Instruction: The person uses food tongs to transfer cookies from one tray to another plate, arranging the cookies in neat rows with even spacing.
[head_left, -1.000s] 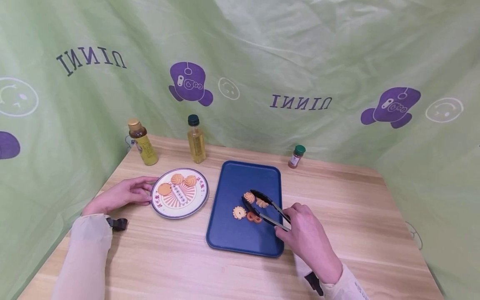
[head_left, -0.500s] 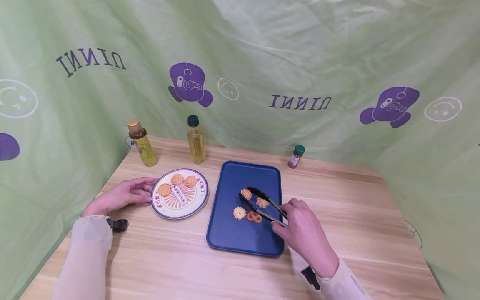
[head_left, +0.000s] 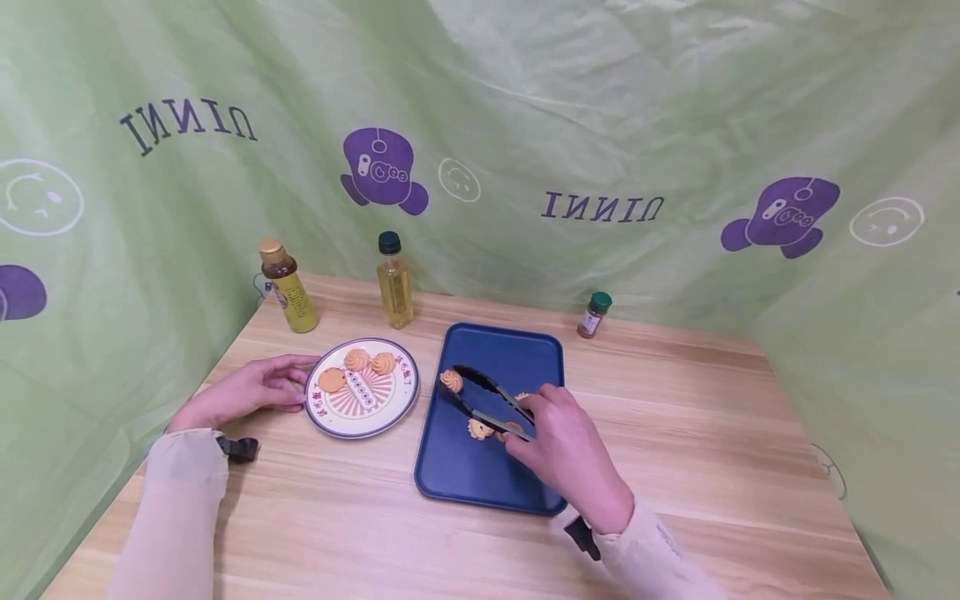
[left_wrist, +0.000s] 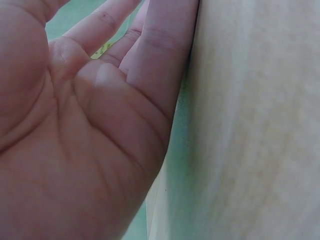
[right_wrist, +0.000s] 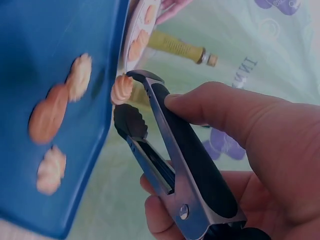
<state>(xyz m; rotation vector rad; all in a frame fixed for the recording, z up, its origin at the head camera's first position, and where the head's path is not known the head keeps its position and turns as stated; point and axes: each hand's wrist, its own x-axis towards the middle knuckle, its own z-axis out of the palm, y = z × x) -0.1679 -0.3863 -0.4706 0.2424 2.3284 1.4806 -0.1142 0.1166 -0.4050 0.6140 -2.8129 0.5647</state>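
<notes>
My right hand (head_left: 566,442) grips black-and-metal tongs (head_left: 486,382) over the blue tray (head_left: 480,483). Between the tong tips is a swirled cookie (head_left: 451,381), lifted near the tray's left edge. On the tray lie a flower-shaped cookie (head_left: 480,429), a brown pretzel-shaped cookie (head_left: 510,427) and another ridged cookie (right_wrist: 51,170), partly hidden by the tongs and hand in the head view. My left hand (head_left: 258,387) rests beside the round plate (head_left: 386,396), its loosely extended fingers at the left rim. Two swirled cookies (head_left: 383,363) and one flat round cookie (head_left: 331,380) are on the plate.
Behind the plate stand a yellow-labelled bottle (head_left: 296,302) with a gold cap and a clear oil bottle (head_left: 396,292) with a dark cap. A small green-capped spice jar (head_left: 592,317) is behind the tray. A green curtain (head_left: 480,108) encloses the wooden table (head_left: 315,525).
My right hand and the tongs have moved left, carrying the swirled cookie from mid-tray to the tray's left edge. The left hand and plate stay put.
</notes>
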